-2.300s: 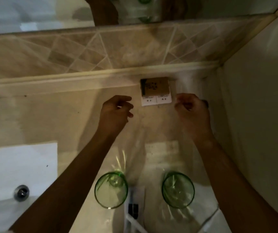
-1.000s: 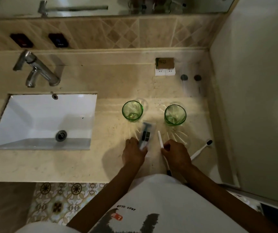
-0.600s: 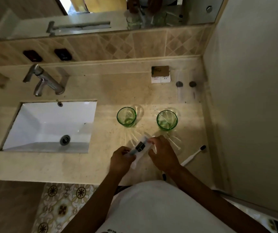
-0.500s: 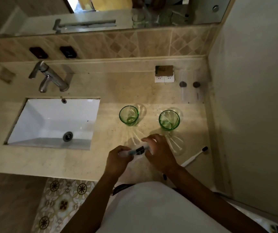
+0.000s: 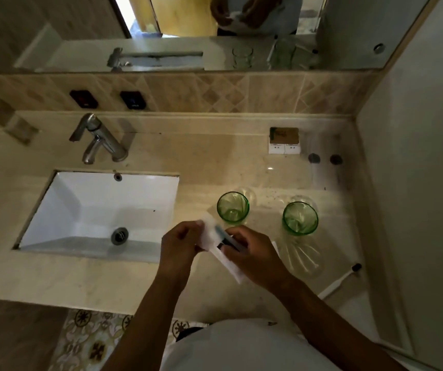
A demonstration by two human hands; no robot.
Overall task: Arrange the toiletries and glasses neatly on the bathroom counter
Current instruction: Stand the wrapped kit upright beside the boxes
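Beige marble table (image 5: 215,167): both hands, left hand (image 5: 180,243) and right hand (image 5: 252,257), grip clamped on a white sachet (image 5: 211,234) at centre frame; next, laying it squarely below the green glasses (image 5: 233,207).

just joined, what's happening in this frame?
A person stands at a beige stone bathroom counter, holding a white toiletry packet with a dark item inside in both hands. The left hand grips its upper end and the right hand its middle, lifted in front of the white rectangular sink. Two empty green drinking glasses stand upright side by side behind it. A white toothbrush with a dark head lies near the right wall.
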